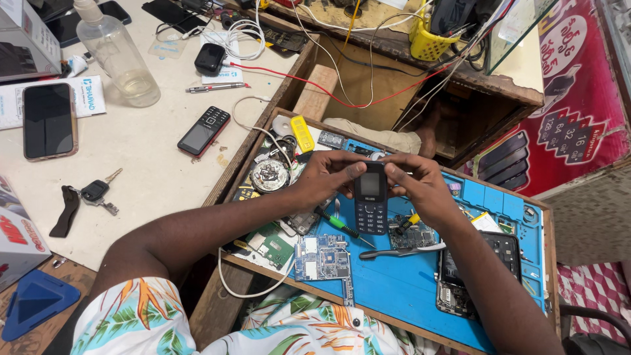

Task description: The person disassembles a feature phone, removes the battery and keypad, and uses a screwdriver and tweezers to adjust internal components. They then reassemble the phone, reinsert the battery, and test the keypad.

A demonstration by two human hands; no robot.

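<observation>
Above a blue work mat, two bare hands meet around a small black keypad phone, held upright with its face toward the camera. The left hand curls closed on the phone's upper left edge, thumb pressing near the top corner. The right hand is likewise closed on the upper right edge, fingertips bent over the top. The phone is a slim rounded bar of smooth plastic, with a small dull grey screen above rows of raised keys.

Just beneath the phone lie a green-handled screwdriver and dark metal tweezers, flat on the rubbery mat. A bare circuit board, blue with silvery metal shields, rests near the left forearm. A smartphone with its back removed lies under the right forearm, its inner parts exposed.

The mat sits in a shallow wooden tray with worn edges. To the left, on a pale speckled tabletop, lie another black keypad phone, a glossy smartphone face up, a car key with a strap, and a clear plastic bottle. Loose white and red wires trail across the top. Both sleeves show a leafy floral print.
</observation>
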